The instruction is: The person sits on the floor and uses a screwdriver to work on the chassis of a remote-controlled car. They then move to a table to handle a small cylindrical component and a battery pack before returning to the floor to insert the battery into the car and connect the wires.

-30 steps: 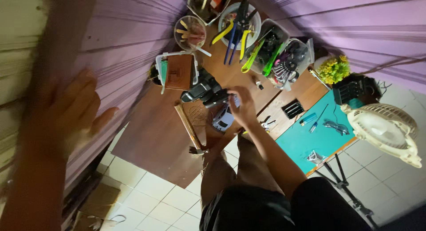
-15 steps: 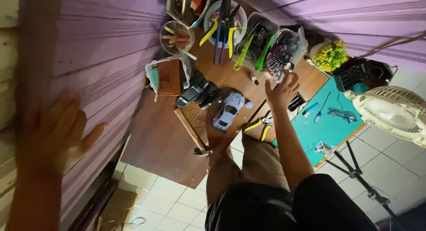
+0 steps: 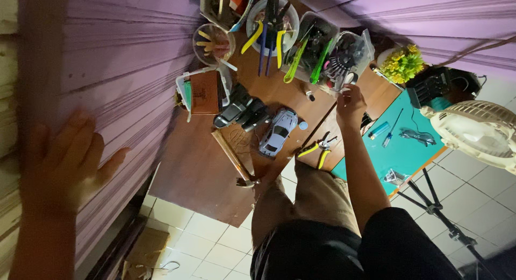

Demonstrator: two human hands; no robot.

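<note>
Head view: looks down on a brown wooden counter [image 3: 199, 172] full of tools, next to a purple ribbed wall [image 3: 123, 70].
Left hand [image 3: 64, 167]: flat on the purple wall, fingers spread wide, holding nothing.
Right hand [image 3: 350, 103]: reaches out to a clear plastic tub [image 3: 346, 51] at the far side of the counter. Its fingertips pinch a small white and dark thing [image 3: 350, 78] just at the tub's edge. What the thing is, is too small to tell.
Grip: closed around that small thing with only the fingertips; the rest of the hand is loose.
How it will handle: I think the small thing is light and hard, and easy to drop, so a pinch at its middle is best.
Where it lies: at the fingertips, touching the tub's rim or just beside it.
Toy car [image 3: 278, 132]: silver, near the middle of the counter, well apart from the right hand.
Pliers [image 3: 317, 149]: yellow handles, close below the right wrist.
Hammer [image 3: 235, 160]: wooden handle, beside the car.
</note>
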